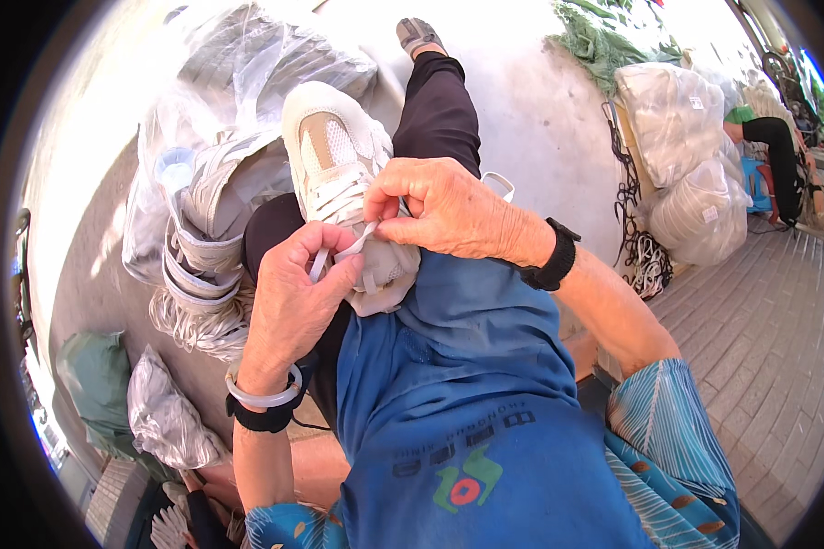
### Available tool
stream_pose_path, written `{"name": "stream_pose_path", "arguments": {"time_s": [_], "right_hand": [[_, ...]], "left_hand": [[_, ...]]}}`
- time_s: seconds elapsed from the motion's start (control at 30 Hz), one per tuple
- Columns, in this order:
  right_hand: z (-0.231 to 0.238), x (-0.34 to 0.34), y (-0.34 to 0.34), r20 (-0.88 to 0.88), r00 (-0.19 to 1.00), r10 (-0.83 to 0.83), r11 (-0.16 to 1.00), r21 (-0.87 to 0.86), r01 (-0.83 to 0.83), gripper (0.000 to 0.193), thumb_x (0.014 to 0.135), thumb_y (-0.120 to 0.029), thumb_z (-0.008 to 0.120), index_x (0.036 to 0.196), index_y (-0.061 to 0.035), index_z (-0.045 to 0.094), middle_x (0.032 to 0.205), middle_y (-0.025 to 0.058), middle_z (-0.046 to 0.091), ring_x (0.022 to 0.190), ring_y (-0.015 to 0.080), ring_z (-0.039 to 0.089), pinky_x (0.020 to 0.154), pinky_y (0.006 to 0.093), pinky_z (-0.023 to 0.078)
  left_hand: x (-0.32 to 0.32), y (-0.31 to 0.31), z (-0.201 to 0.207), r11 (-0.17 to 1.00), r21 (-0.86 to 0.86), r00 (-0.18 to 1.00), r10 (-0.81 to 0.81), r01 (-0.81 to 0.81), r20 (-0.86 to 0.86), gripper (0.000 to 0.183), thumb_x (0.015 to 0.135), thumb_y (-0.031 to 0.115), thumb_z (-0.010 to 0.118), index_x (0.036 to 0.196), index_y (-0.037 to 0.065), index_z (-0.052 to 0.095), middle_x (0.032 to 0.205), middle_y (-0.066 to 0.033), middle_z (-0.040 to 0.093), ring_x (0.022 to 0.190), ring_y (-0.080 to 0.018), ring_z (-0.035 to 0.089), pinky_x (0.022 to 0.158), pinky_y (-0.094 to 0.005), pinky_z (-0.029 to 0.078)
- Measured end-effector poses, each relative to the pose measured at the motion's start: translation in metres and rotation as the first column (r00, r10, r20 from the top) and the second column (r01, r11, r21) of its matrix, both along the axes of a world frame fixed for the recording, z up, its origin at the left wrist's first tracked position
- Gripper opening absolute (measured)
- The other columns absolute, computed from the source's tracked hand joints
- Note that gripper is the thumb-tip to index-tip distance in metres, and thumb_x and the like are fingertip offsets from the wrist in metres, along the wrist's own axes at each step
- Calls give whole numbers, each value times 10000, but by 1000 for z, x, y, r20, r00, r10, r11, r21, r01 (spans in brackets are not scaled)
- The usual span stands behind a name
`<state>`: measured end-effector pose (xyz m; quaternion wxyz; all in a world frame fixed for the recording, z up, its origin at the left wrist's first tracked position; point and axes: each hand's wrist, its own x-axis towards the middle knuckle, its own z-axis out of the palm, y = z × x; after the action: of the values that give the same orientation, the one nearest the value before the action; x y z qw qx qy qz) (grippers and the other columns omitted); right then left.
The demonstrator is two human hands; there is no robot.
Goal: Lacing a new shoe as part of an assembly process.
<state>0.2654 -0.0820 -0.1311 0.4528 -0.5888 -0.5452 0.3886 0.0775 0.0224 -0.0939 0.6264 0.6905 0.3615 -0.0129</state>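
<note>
Across my lap lies a white and tan sneaker upper (pixel 341 151), toe pointing away from me, with mesh panels and a white lace (pixel 341 195) threaded through its front part. My left hand (pixel 298 284) is at the tongue end, thumb and forefinger closed on a loose length of lace. From the right, my right hand (pixel 444 210) pinches the same stretch of lace a short way above the left fingers. Another loop of lace (pixel 498 186) sticks out beyond my right hand. My fingers hide part of the lacing.
Stacked shoe uppers (pixel 212 242) and a bundle of pale laces (pixel 197 320) sit to my left, beside clear plastic bags (pixel 247 64). Filled plastic bags (pixel 673 123) and dark laces (pixel 624 174) lie on the right. Another person's leg (pixel 771 151) shows at far right.
</note>
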Motion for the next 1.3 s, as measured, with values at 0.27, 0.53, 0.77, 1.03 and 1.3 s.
{"name": "stream_pose_path", "arguments": {"time_s": [0.27, 0.53, 0.77, 1.03, 1.3], "right_hand": [[5, 3, -1, -41, 999, -21, 998, -66, 18, 135, 773, -103, 682, 852, -5, 632, 778, 95, 627, 703, 198, 619, 660, 318, 498], [9, 10, -11, 28, 998, -54, 994, -96, 57, 110, 812, -112, 648, 856, -12, 657, 745, 88, 627, 664, 194, 598, 638, 312, 483], [3, 10, -13, 52, 995, -90, 995, -40, 92, 104, 814, -94, 638, 873, -14, 671, 770, 95, 648, 694, 225, 627, 647, 322, 496], [5, 10, -11, 71, 994, -82, 997, -7, 83, 119, 804, -90, 643, 890, -17, 679, 775, 97, 642, 705, 238, 624, 649, 330, 493], [5, 1, -3, 162, 986, -35, 998, 50, 27, 135, 784, -90, 634, 895, -31, 682, 820, 122, 636, 773, 288, 631, 693, 377, 496]], "left_hand": [[0, 3, 7, 998, -53, 1000, 22, -22, -6, 115, 852, 95, 692, 855, 45, 588, 749, 49, 565, 672, 5, 459, 613, -163, 392], [-3, 2, 5, 1000, 11, 1000, 16, -16, 2, 128, 842, 81, 719, 854, 47, 596, 757, 47, 577, 649, 15, 449, 582, -157, 374], [-2, 1, 4, 988, 49, 988, 142, -145, 53, 74, 819, 25, 696, 851, 26, 629, 746, 57, 562, 627, -7, 415, 553, -181, 367], [2, -5, 0, 917, 396, 998, 24, -45, 56, 136, 797, -17, 658, 932, -2, 665, 771, -40, 618, 636, -101, 516, 607, -239, 433], [5, -8, -2, 803, 592, 975, -67, -73, 210, 131, 762, -83, 641, 834, 25, 623, 802, -43, 591, 580, -111, 496, 505, -243, 391]]}}
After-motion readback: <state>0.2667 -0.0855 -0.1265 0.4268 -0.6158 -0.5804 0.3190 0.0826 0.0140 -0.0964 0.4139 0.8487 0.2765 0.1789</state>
